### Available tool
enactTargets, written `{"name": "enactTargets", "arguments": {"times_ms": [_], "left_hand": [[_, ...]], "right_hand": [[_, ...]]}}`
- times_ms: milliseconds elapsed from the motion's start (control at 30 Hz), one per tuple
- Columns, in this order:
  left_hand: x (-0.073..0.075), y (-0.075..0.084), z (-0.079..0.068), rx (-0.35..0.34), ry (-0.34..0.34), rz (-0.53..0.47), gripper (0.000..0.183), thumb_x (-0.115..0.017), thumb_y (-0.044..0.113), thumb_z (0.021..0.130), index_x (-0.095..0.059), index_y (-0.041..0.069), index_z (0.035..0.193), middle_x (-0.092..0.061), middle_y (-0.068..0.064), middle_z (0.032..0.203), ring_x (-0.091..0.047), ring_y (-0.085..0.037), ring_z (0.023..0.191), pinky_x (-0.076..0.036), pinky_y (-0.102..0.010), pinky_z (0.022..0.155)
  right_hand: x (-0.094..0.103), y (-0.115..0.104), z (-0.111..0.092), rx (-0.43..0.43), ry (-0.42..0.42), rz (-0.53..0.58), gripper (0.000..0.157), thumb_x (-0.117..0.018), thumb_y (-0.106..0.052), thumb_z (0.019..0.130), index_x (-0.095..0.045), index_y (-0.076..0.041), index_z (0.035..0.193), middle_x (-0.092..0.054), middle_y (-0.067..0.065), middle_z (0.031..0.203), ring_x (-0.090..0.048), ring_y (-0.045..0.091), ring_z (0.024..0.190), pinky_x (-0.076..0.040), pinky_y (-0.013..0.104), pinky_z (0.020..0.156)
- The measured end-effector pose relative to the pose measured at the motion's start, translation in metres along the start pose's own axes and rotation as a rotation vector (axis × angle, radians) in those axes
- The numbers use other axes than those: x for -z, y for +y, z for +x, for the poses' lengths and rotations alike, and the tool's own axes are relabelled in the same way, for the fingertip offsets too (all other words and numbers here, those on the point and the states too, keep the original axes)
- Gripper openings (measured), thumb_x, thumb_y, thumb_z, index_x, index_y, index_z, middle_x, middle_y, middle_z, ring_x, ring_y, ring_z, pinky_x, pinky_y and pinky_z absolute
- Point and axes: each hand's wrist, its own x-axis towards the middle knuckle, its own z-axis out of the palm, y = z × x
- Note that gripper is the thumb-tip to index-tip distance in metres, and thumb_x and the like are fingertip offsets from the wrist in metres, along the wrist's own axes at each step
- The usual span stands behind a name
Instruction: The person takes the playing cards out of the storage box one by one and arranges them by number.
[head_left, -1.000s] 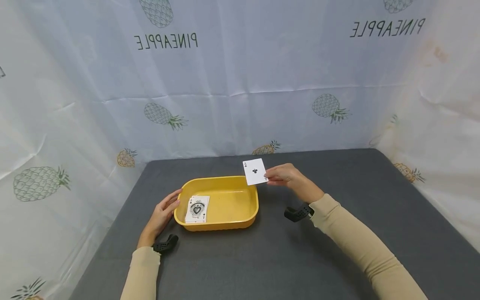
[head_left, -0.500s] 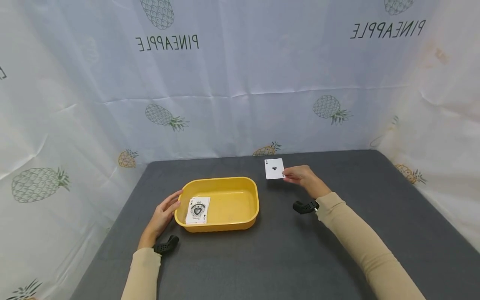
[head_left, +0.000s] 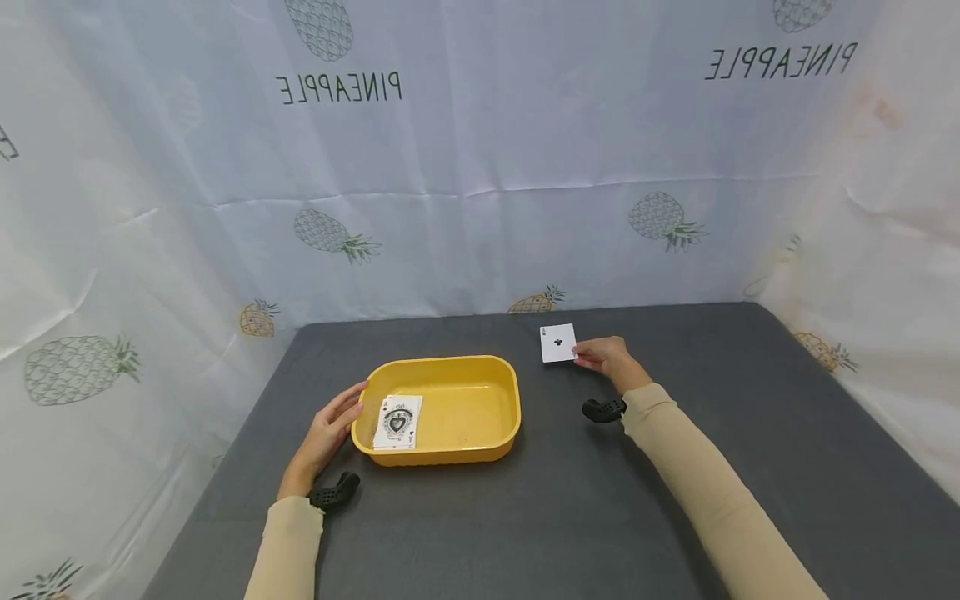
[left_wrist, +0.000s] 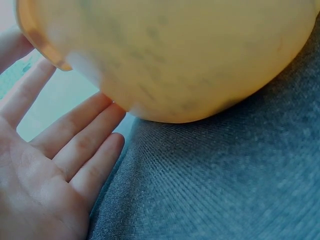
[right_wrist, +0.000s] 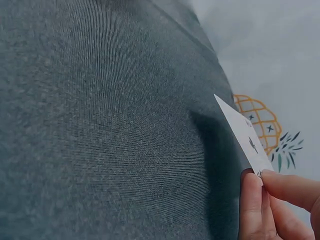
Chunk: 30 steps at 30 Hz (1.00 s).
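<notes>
At the right of the yellow tray (head_left: 450, 456), my right hand (head_left: 611, 360) pinches an ace of clubs playing card (head_left: 558, 342) by its near right corner. In the right wrist view, thumb and fingers grip the card (right_wrist: 245, 137) face up, tilted above the cloth with its shadow beside it. My left hand (head_left: 328, 431) touches the tray's left side with its fingers extended. The left wrist view shows those fingertips against the yellow wall (left_wrist: 190, 60). Inside the tray's left end lies a small stack of playing cards (head_left: 397, 422), an ace of spades on top.
A dark grey cloth (head_left: 480, 533) covers the table. Behind it hangs a white curtain (head_left: 480, 125) printed with pineapples, which also runs along both sides. Black wrist cameras sit under each wrist, the right one (head_left: 603, 409) close over the table.
My right hand has carried the ace of clubs rightward from over the tray's far right corner, then lowered it toward the table. The left hand stays at the tray.
</notes>
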Motion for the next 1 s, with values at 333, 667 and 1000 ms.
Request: {"name": "enactTargets", "arguments": {"times_ms": [333,667,1000], "left_hand": [[-0.002,0.0,0.0,0.02,0.008,0.02,0.053,-0.045,0.014,0.102,-0.028,-0.008,0.147,-0.055,0.028,0.124,-0.056,0.012,0.111,-0.048,-0.01,0.089],[-0.001,0.002,0.0,0.009,-0.011,0.042,0.053,-0.044,0.014,0.103,-0.026,-0.007,0.148,-0.055,0.024,0.124,-0.056,0.01,0.113,-0.049,-0.011,0.089],[-0.001,0.002,0.0,0.016,-0.004,0.03,0.054,-0.045,0.015,0.102,-0.026,-0.008,0.148,-0.055,0.025,0.124,-0.056,0.01,0.113,-0.048,-0.011,0.089]], "right_hand": [[-0.004,0.003,0.006,-0.019,0.046,0.018,0.05,-0.063,0.011,0.083,-0.05,0.009,0.132,-0.056,-0.001,0.054,-0.058,0.007,0.047,-0.055,0.02,0.053],[-0.004,0.005,0.012,-0.027,0.098,-0.03,0.056,-0.067,0.007,0.082,-0.049,0.007,0.135,-0.055,-0.002,0.055,-0.06,0.006,0.047,-0.055,0.02,0.054],[-0.004,0.006,0.014,0.042,0.169,-0.266,0.042,-0.071,0.002,0.081,-0.06,0.01,0.121,-0.054,-0.002,0.047,-0.057,0.005,0.04,-0.054,0.021,0.051]]}}
